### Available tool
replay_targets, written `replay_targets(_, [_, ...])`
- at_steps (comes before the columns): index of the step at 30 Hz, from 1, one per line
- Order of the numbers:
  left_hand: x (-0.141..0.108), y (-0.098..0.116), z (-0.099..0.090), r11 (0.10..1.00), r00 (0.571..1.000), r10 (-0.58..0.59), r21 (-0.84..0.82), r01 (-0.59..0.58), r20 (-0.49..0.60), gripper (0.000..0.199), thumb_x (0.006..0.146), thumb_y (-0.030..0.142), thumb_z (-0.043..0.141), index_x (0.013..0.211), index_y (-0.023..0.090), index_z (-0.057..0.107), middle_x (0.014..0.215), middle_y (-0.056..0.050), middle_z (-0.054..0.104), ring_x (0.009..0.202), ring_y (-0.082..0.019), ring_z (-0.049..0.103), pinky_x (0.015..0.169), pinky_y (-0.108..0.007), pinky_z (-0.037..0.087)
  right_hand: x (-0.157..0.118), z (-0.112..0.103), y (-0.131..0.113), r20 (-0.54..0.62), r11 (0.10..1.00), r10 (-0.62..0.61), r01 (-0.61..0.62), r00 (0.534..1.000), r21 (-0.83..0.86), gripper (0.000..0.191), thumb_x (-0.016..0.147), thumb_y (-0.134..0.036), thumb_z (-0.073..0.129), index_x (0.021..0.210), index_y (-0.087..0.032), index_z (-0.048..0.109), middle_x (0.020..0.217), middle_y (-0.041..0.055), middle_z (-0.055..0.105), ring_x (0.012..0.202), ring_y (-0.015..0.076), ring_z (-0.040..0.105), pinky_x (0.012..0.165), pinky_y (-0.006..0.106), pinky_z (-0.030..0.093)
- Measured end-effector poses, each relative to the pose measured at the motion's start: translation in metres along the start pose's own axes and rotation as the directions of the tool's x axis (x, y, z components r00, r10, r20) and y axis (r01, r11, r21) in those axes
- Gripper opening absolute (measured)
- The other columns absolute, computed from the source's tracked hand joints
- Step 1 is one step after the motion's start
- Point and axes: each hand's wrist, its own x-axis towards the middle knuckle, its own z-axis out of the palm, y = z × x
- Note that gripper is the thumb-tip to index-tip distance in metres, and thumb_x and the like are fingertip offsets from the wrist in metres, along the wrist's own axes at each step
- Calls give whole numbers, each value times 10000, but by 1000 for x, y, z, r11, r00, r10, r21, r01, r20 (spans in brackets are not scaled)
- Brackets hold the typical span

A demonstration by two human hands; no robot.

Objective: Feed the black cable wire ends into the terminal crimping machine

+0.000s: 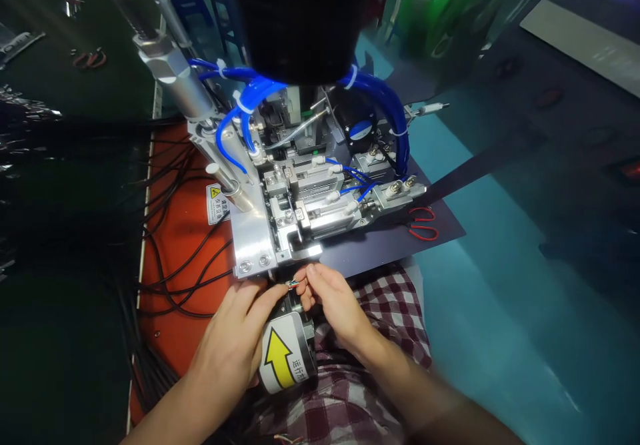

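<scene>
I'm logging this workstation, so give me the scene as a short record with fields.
Left hand: fingers pinching thin coloured wires
Right hand: fingers at the same wires, grip unclear
Ahead: metal machine with blue tubes
Below hands: yellow arrow label
Person's left: black cables, orange surface
Right of machine: red handles

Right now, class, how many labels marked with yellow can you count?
2. The warning label is left of the silver metal plate; the arrow label is on the rounded part beside the left hand. Others may be hidden.
</scene>
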Motion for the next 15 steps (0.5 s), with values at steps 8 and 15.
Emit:
replay_targets(8, [-21,-2,-13,998,996,-69,0,69,-51,357,906,60,374,1241,168,433,1124,-81,458,1049,-170,467,906,-259,400,-2,0,1,-26,1000,-20,20,999,-17,406,812,-534,544,752,-137,604,654,-11,548,516,78,465,537,235,369])
replay_targets(15, [-62,-6,-12,927,978,-193,313,208,-77,531,895,130,392,1404,258,308,1143,-114,446,1022,-272,468,830,-428,460,-7,-12,6,-49,998,-38,36,998,-42,370,807,-513,569,758,-148,610,645,-15,540,531,84,459,536,231,355])
